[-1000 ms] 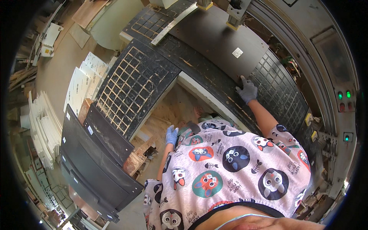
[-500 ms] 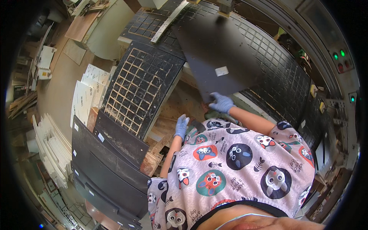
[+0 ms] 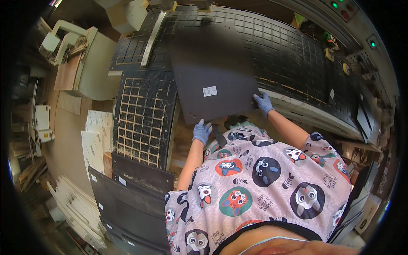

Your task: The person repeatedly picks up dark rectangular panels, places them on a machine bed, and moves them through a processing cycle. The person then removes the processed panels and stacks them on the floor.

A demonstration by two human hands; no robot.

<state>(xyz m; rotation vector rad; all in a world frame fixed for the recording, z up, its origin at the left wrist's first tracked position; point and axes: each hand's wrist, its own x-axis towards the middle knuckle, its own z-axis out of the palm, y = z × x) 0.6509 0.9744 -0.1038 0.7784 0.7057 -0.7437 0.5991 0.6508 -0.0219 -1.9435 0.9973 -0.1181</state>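
A dark brown rectangular panel [image 3: 212, 70] with a white label [image 3: 210, 91] and small holes near its corners lies over the black gridded machine bed [image 3: 289, 59], its near end reaching toward me. My right hand [image 3: 263, 103], in a blue glove, grips the panel's near right corner. At the near left corner, my gloved left hand [image 3: 201, 131] has its fingers closed at the panel's edge. The undersides of both grips are hidden by the panel.
A gridded side table [image 3: 142, 119] stands left of the panel. Below it are stacked dark panels [image 3: 136, 204], with white boards [image 3: 93, 140] behind. A pale metal bar [image 3: 154, 38] lies on the bed. Lit control buttons [image 3: 373, 43] are at upper right.
The panel has swung round and come nearer, now nearly square to me. My right hand has shifted along to its right corner, and my left hand has come to its left corner.
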